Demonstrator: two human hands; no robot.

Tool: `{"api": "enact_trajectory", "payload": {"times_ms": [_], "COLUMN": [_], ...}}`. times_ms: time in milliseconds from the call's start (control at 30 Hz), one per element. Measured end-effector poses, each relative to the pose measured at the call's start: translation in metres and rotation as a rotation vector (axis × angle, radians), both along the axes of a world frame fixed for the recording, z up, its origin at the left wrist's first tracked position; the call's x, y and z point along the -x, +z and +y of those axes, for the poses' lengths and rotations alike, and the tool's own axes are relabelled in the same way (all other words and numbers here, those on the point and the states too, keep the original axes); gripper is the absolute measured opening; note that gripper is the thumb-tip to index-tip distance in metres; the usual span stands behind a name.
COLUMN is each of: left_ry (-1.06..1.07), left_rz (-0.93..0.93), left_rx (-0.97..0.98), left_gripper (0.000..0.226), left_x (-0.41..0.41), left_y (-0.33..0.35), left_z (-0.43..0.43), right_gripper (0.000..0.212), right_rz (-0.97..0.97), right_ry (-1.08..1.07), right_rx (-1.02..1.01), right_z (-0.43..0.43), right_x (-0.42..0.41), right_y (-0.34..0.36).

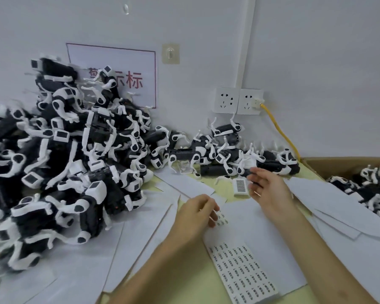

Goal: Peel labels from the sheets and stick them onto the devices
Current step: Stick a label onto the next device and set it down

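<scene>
my left hand is curled over the upper label sheet, fingertips pinching at the spot where only a few labels are left; i cannot tell whether one has come free. i bear down there so the sheet lies flat while a label peels. my right hand is open and holds nothing, fingers loosely spread and blurred. it hovers just beside a white barcoded block and near the small cluster of devices at the back of the counter, so my guess is it is going for the next device. the full label sheet lies between my forearms, close by as the refill. the big pile of devices sits to my left and a cardboard box on my right holds more, likely one side feeding and the other receiving, though which is which i can't say
</scene>
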State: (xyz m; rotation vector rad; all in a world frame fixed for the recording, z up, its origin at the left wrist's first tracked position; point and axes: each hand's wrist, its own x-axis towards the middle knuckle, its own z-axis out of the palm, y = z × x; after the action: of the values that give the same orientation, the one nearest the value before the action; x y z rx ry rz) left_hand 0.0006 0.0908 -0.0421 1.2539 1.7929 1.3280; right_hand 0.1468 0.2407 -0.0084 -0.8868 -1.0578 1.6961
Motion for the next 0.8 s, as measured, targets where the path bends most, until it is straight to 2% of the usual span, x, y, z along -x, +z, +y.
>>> {"api": "enact_trajectory", "payload": {"times_ms": [133,267,367,467,533,600,667,800], "left_ry": [0.012,0.013,-0.003,-0.012,-0.007,-0.004,0.002,-0.023], "left_rz": [0.236,0.267,0.261,0.258,0.249,0.242,0.243,0.163], "left_rx": [-0.017,-0.022,-0.016,-0.012,-0.014,-0.013,-0.014,-0.021], "left_gripper": [0.024,0.021,0.020,0.020,0.020,0.021,0.021,0.021], "left_x": [-0.004,-0.006,-0.005,-0.003,-0.002,-0.002,-0.001,0.002], "left_y": [-0.004,-0.005,-0.007,-0.007,-0.007,-0.008,-0.008,-0.009], "left_z": [-0.002,-0.002,-0.001,0.000,0.001,0.003,0.003,0.002], "right_gripper": [0.020,0.017,0.038,0.053,0.045,0.040,0.043,0.046], "right_rz": [-0.320,-0.703,-1.073,-1.383,-1.535,-1.611,-1.590,-1.257], "right_ry": [0.047,0.068,0.083,0.175,0.188,0.136,0.096,-0.003], "right_rx": [-0.337,-0.907,-1.287,-1.325,-1.330,-1.379,-1.434,-1.538], "right_z": [-0.007,0.005,0.029,0.053,0.063,0.069,0.069,0.046], "right_x": [0.044,0.105,0.147,0.178,0.191,0.198,0.198,0.174], "right_y": [0.010,0.019,0.026,0.025,0.019,0.015,0.014,0.010]}}
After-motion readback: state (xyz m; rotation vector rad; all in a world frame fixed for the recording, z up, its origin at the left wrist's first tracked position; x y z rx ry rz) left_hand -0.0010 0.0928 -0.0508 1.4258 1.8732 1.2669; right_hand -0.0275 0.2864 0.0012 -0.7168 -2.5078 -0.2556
